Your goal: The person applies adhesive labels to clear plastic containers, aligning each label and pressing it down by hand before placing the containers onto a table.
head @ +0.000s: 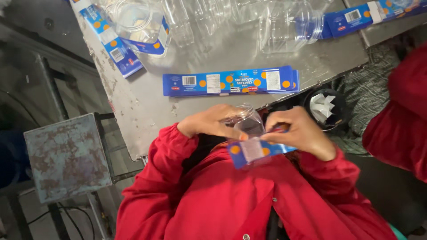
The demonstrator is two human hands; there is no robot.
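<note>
A clear plastic jar (247, 122), empty and lidless, is tilted on its side just off the near edge of the tabletop (147, 111), above a red-jacketed lap. A blue label (252, 150) with orange dots and a white panel wraps its lower part, one end sticking out loose to the right.

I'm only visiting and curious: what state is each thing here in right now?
Clear jar: held by both hands, label partly wrapped on.
Blue label: partly on the jar.
Left hand: gripping the jar.
Right hand: pinching the label.
Label stack: flat on the table.
Empty jars: lying unlabelled.
</note>
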